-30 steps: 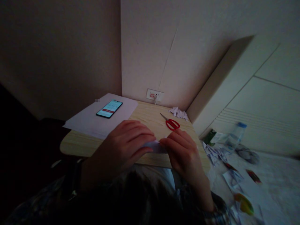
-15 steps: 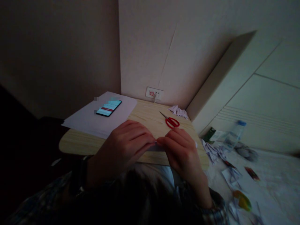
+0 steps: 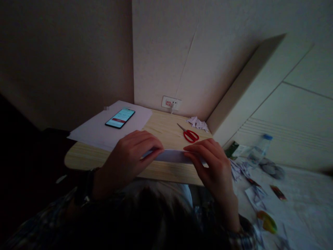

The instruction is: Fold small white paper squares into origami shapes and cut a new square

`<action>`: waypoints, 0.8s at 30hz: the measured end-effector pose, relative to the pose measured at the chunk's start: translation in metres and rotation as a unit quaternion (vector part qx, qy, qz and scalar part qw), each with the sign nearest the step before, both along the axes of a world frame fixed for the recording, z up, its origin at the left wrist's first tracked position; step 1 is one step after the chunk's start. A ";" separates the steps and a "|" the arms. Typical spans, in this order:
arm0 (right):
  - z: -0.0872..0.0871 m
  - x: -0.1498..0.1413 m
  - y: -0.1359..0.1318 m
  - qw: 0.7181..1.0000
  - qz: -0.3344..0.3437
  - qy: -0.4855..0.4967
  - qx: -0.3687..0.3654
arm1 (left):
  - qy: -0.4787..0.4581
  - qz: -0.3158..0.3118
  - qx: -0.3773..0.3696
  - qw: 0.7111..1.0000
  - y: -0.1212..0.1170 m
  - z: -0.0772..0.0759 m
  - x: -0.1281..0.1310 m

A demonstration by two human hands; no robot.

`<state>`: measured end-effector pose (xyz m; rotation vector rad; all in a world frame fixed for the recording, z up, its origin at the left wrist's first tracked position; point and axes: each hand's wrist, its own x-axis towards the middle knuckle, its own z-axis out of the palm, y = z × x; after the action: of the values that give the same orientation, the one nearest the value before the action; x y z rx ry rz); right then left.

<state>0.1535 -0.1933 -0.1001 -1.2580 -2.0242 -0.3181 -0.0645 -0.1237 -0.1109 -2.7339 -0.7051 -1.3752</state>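
A narrow strip of white paper (image 3: pixel 171 156) stretches between my two hands, just above the front part of the small wooden table (image 3: pixel 166 169). My left hand (image 3: pixel 132 152) pinches its left part between thumb and fingers. At the other end, my right hand (image 3: pixel 209 159) grips the strip in the same way, and its fingers cover part of the paper. Beyond my right hand, red-handled scissors (image 3: pixel 191 135) lie on the table with their tip pointing back and left.
A phone (image 3: pixel 120 118) with a lit screen rests on white paper sheets (image 3: pixel 96 130) at the left. Folded paper pieces (image 3: pixel 197 123) lie at the table's back right, near a wall socket (image 3: pixel 171 103). A plastic bottle (image 3: pixel 260 151) and loose papers are on the bed (image 3: pixel 307 194).
My hands have moved apart along the paper, left hand leftward and right hand rightward. More of the strip shows between them. Scissors and phone stay in place.
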 end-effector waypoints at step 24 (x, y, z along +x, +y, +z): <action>-0.002 -0.005 -0.005 0.998 -0.008 0.050 0.033 | -0.019 -0.006 0.020 1.000 -0.006 0.003 0.011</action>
<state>0.1481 -0.1982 -0.1016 -1.2251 -1.9061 -0.3208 -0.0540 -0.1299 -0.1080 -2.6922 -0.6567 -1.4301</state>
